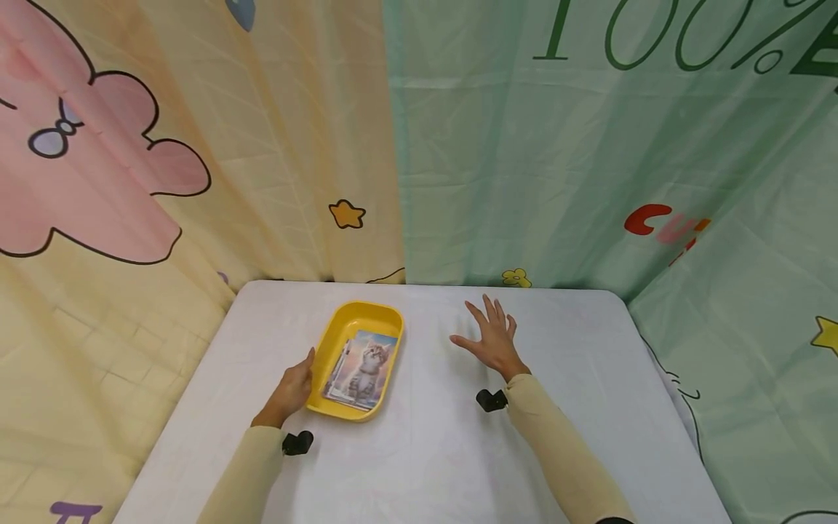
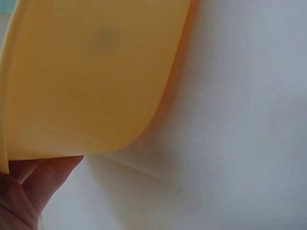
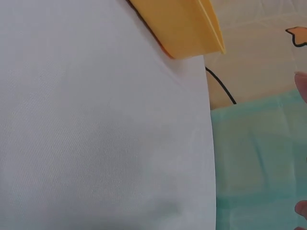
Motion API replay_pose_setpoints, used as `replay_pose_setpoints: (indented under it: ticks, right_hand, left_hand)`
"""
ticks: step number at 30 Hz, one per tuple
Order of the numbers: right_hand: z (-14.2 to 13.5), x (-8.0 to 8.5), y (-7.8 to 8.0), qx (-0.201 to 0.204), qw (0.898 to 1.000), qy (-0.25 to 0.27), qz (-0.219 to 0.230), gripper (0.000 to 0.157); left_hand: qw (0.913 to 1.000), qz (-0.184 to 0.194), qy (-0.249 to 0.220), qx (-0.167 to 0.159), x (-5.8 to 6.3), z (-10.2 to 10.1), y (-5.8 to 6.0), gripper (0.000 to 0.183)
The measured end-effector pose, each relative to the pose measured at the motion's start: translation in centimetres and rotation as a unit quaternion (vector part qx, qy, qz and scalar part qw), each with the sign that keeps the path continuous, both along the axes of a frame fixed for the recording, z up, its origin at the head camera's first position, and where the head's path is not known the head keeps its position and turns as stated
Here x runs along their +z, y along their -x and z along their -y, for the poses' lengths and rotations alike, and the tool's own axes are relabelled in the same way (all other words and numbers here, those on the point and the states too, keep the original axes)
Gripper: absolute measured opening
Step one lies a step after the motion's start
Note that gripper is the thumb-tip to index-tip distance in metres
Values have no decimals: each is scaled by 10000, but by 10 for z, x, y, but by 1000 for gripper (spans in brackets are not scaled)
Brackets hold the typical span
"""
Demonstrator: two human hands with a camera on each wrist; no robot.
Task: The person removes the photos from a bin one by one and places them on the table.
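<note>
A yellow plastic tray (image 1: 347,324) is on the white table, left of the middle. In it lies a stack of picture cards (image 1: 365,371), the top one showing a grey kitten. My left hand (image 1: 291,387) grips the tray's left side, thumb along the rim. In the left wrist view, fingers (image 2: 50,179) reach under the rim against the tray's outer wall (image 2: 96,86). Apart from the tray, to its right, my right hand (image 1: 495,338) is held above the table with spread fingers and nothing in it. Only fingertips (image 3: 301,85) show in the right wrist view.
The white table (image 1: 432,466) has a rounded far edge. Patterned curtains (image 1: 314,138) hang behind it and at both sides. A black wrist-worn piece (image 1: 297,442) sits by the left sleeve, and another one (image 1: 491,400) by the right sleeve.
</note>
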State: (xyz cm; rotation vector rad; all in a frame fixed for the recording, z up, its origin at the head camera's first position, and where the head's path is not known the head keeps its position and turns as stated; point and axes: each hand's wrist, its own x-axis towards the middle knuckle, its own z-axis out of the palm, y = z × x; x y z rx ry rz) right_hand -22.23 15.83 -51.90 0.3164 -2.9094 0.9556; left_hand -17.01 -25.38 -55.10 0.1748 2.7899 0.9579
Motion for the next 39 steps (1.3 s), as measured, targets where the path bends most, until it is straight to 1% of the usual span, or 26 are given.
replay_pose_setpoints:
  ticks: [8,11,14,17,21,24,30,33,39]
  right_hand:
    - [0,7,-5,-14,9998,-116,132,85]
    - [0,10,-6,-26,9997,-228,106,85]
    - [-2,12,-6,-34,9997,-253,16,85]
    - [-4,13,-6,-55,9995,-301,-89,85]
    - [-6,15,-6,-83,9991,-392,-165,86]
    - [-7,17,-6,-96,9989,-439,-166,87]
    - [-7,18,-8,-134,9986,-475,-187,87]
    - [-8,18,-9,-135,9986,-450,-256,86]
    - [-11,19,-10,-197,9978,-505,-390,86]
  left_hand:
    - [9994,-205,-242,-115,-2,-14,-10,52]
    - [9989,-322,-283,-190,-4,-20,-13,52]
    - [9986,-345,-322,-257,-5,-25,-16,53]
    - [9986,-250,-392,-248,-4,-30,-18,54]
    - [9987,32,-492,-152,-3,-37,-21,56]
    - [9985,133,-520,-145,-4,-42,-23,57]
    - [9980,84,-593,-198,-3,-50,-30,57]
    - [9980,143,-600,-162,-3,-53,-33,57]
    - [9982,89,-554,-200,-3,-58,-37,57]
